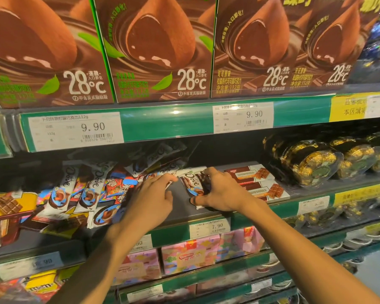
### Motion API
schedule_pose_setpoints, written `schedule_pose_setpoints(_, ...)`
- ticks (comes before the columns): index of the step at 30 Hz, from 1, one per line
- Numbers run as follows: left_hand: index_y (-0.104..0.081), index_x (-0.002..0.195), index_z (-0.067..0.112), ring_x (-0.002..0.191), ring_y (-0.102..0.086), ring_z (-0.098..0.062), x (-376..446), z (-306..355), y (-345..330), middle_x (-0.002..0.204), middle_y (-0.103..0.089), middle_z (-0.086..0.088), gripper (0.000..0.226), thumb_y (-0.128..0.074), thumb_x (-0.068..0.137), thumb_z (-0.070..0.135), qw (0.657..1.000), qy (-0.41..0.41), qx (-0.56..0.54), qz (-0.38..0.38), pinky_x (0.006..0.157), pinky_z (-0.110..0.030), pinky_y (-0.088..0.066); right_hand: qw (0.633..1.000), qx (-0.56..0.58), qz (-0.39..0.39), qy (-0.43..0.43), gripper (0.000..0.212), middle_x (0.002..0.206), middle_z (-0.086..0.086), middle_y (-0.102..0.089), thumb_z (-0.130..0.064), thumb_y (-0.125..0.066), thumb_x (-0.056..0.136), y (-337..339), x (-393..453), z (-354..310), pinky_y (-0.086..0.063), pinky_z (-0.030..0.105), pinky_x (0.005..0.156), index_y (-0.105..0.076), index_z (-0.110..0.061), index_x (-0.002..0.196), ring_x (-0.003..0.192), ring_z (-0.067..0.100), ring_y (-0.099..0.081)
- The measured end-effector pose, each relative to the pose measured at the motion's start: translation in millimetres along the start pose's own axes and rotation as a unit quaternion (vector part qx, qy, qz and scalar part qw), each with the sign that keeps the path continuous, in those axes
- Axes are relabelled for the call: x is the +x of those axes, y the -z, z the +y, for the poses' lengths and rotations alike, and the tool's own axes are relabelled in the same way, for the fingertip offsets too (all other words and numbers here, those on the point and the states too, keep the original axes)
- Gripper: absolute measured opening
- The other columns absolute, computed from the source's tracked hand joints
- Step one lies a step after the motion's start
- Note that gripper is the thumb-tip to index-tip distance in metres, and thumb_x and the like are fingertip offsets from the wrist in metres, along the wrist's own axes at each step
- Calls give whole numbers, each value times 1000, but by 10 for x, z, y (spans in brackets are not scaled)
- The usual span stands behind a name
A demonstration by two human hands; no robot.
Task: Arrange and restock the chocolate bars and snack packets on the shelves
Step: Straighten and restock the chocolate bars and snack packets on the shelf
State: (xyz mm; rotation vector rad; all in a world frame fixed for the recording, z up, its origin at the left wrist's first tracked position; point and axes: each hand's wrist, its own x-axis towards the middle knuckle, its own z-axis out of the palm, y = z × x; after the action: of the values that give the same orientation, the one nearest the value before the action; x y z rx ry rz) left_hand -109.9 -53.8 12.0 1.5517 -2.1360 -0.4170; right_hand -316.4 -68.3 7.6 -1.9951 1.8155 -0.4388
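On the middle shelf (180,207) lies a loose heap of white Dove chocolate packets (92,187) mixed with red snack packets (116,187). My right hand (219,191) grips a small stack of Dove packets (192,183) near the shelf's middle, thumb at the front edge, fingers curled over the back. My left hand (154,198) reaches in beside it, fingers stretched out and touching the packets at the heap's right edge. Two flat brown-and-white chocolate bar boxes (257,183) lie just right of my right hand.
Tall brown truffle boxes (154,47) fill the upper shelf above green price strips (162,123). Gold-foil chocolates in clear tubs (316,161) stand at the right. Yellow chocolate bars (11,205) lie far left. Pink boxes (184,255) and yellow candy bags (42,286) sit on lower shelves.
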Motion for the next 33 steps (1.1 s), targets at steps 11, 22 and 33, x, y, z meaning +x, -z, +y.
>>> schedule_pose_setpoints(11, -45, 142, 38, 138, -26, -2, 77, -293, 49, 150, -39, 21, 42, -48, 100, 37, 985, -72, 158, -1, 108, -30, -13, 992, 23, -90, 84, 97, 138, -2, -53, -46, -83, 67, 190, -6, 131, -51, 38, 100, -31, -23, 146, 118, 14, -56)
schedule_pose_setpoints(22, -52, 136, 31, 115, -55, -27, 237, -363, 174, 120, -64, -6, 44, -43, 99, 51, 973, 18, 226, 40, 99, -42, -33, 991, -45, -88, 87, 86, 138, 3, -53, -44, -78, 78, 218, 3, 152, -39, 45, 109, -35, -19, 148, 123, 21, -47)
schedule_pose_setpoints(33, -63, 128, 29, 103, -65, -27, 282, -503, 225, 112, -71, -7, 36, -61, 94, 41, 984, -11, 164, 62, 88, -37, -50, 988, -46, -100, 111, 75, 142, -1, -47, -28, -73, 83, 261, 90, 168, -24, 46, 118, -36, -26, 148, 136, 20, -38)
